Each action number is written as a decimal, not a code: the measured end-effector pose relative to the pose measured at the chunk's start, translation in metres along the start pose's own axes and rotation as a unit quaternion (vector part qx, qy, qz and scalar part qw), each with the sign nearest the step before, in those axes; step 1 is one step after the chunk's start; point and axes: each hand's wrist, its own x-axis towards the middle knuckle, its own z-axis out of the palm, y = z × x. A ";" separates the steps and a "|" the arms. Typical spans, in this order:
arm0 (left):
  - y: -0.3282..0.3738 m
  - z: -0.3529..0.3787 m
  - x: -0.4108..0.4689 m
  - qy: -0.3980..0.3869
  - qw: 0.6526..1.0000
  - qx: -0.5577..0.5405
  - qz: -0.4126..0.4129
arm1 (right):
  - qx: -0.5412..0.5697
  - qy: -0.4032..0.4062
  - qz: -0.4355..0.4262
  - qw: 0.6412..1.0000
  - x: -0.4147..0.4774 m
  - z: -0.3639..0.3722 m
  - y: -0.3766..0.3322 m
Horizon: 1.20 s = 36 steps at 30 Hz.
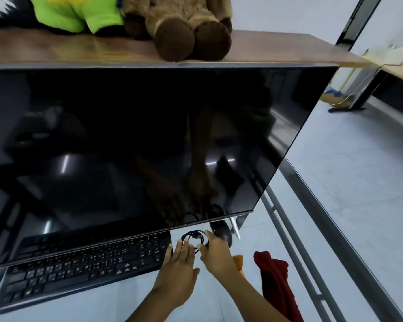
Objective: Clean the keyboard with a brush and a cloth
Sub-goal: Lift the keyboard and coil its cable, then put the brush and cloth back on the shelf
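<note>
- The scene is lit by soft, cool light; the white surface (349, 182) at 3 o'clock is rendered bright, without hard shadows.
- Pale streaks of lamps are reflected in the dark monitor screen (126, 117), near the centre and toward 9 o'clock.
- Straight edges are bent by the wide-angle lens, most strongly at 3 and 9 o'clock.
- The legends of the keyboard (79, 268) at 7 o'clock are smeared and cannot be read.
- Detail is lost in the black cable (194, 235) at 5 o'clock.
</note>
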 end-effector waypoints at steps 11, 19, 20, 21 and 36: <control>-0.011 0.018 -0.001 -0.004 0.994 0.103 0.021 | -0.273 -0.048 -0.034 0.960 0.002 0.015 0.006; 0.017 0.006 0.003 0.061 0.996 0.056 0.039 | -0.125 0.061 -0.073 0.988 -0.019 -0.040 0.018; 0.026 0.003 0.005 0.077 0.995 0.046 0.039 | -0.103 0.082 -0.068 0.989 -0.021 -0.052 0.025; 0.037 -0.001 0.007 0.085 0.995 0.028 0.034 | -0.084 0.104 -0.053 0.990 -0.025 -0.065 0.034; 0.145 0.011 0.049 -0.090 0.975 -0.118 -0.165 | -0.121 0.127 0.101 0.979 -0.081 -0.088 0.135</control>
